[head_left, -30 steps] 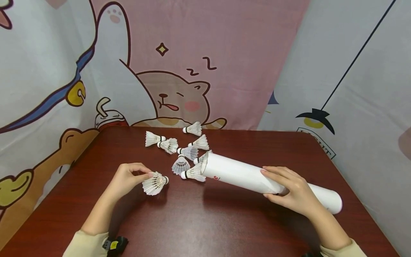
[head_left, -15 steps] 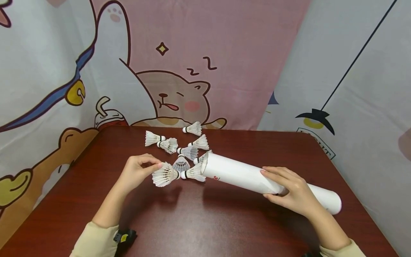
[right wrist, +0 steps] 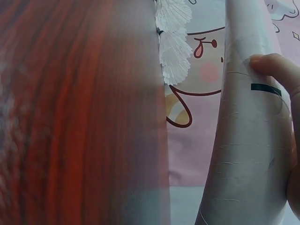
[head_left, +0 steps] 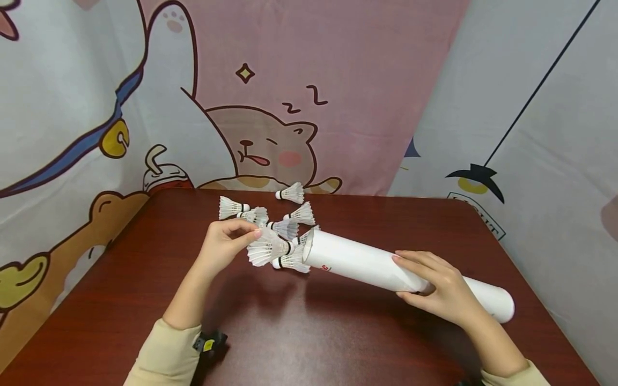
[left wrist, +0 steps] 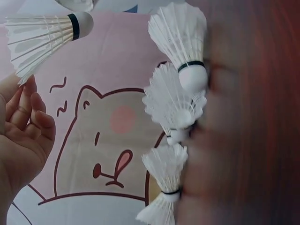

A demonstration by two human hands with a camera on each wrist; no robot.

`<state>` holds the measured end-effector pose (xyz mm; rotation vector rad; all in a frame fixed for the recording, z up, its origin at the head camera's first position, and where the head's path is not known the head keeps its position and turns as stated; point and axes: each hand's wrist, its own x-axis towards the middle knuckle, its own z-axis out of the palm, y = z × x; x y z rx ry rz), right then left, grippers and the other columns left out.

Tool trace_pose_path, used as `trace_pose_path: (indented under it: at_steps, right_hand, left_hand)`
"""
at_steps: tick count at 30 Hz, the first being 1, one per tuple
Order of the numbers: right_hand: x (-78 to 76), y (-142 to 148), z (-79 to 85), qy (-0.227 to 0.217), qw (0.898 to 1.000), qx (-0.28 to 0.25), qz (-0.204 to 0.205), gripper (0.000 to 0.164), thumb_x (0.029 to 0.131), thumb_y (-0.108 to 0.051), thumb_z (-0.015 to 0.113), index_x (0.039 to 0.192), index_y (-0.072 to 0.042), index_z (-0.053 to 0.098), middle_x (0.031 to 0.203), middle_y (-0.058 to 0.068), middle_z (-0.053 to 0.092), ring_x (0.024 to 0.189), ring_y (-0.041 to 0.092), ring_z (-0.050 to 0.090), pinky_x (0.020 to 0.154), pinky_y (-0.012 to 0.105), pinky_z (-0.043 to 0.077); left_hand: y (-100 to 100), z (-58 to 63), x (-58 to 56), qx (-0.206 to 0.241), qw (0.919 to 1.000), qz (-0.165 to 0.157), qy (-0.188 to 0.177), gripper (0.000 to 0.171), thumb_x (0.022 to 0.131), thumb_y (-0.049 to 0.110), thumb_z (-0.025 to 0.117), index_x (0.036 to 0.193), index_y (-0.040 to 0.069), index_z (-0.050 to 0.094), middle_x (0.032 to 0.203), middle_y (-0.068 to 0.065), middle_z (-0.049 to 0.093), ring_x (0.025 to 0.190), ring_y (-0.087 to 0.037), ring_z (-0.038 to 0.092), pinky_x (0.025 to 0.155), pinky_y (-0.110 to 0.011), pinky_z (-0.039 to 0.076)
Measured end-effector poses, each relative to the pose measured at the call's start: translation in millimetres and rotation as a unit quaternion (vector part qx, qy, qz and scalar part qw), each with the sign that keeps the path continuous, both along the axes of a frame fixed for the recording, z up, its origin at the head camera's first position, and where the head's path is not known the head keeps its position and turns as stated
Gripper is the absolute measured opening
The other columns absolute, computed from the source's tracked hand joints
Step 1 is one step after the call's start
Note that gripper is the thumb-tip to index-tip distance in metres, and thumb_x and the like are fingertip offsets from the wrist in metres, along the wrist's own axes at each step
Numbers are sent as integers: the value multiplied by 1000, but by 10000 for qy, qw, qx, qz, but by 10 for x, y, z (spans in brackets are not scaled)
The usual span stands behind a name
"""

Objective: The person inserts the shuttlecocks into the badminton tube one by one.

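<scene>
My left hand (head_left: pixel 223 247) pinches a white feather shuttlecock (head_left: pixel 267 247) by the edge of its skirt, above the table. Its cork, ringed by a dark band, points right toward the tube's mouth. The same shuttlecock (left wrist: pixel 47 35) shows at the upper left of the left wrist view, fingertips at the feather ends. My right hand (head_left: pixel 441 284) grips a long white tube (head_left: pixel 362 260) around its middle. The tube's open end faces left, tilted up over the table. In the right wrist view a dark green mark (right wrist: pixel 266 88) lies on the tube beside a finger.
Several other shuttlecocks lie at the table's far middle, such as one shuttlecock (head_left: pixel 291 193) near the back edge and another (head_left: pixel 233 207) farther left. One shuttlecock (head_left: pixel 292 261) lies just below the tube's mouth. A printed cloth (head_left: pixel 367 96) hangs behind the brown table (head_left: pixel 289 338).
My left hand has carried the shuttlecock right and upward, from apart on the left to close before the tube's mouth. The right hand and tube have stayed in place.
</scene>
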<state>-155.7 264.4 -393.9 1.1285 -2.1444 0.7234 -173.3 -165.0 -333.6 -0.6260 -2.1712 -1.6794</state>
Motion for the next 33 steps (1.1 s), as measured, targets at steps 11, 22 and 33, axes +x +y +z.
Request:
trace_pose_path:
  at_steps: [11, 22, 33]
  right_hand:
    - [9, -3, 17, 13, 10000, -36, 14, 59, 85, -52, 65, 121, -5, 66, 119, 13, 63, 103, 21, 57, 91, 13, 35]
    - [1, -23, 25, 62, 9999, -92, 106, 59, 85, -52, 66, 119, -3, 67, 118, 14, 63, 104, 24, 57, 94, 15, 35]
    - [18, -31, 34, 31, 9998, -135, 147, 59, 85, -51, 66, 120, -3, 66, 120, 13, 63, 105, 22, 57, 93, 15, 35]
  left_hand:
    - [158, -138, -180, 259, 9995, 5, -162, 8, 82, -1, 73, 86, -8, 71, 80, -6, 69, 70, -13, 60, 63, -22, 49]
    - [381, -202, -191, 555, 9975, -215, -374, 6, 82, -5, 71, 85, -10, 70, 78, 1, 68, 69, -10, 57, 62, -22, 47]
    - [561, -67, 4, 815, 9961, -137, -299, 7, 80, -12, 69, 85, -16, 65, 74, 12, 64, 73, -4, 57, 63, -19, 45]
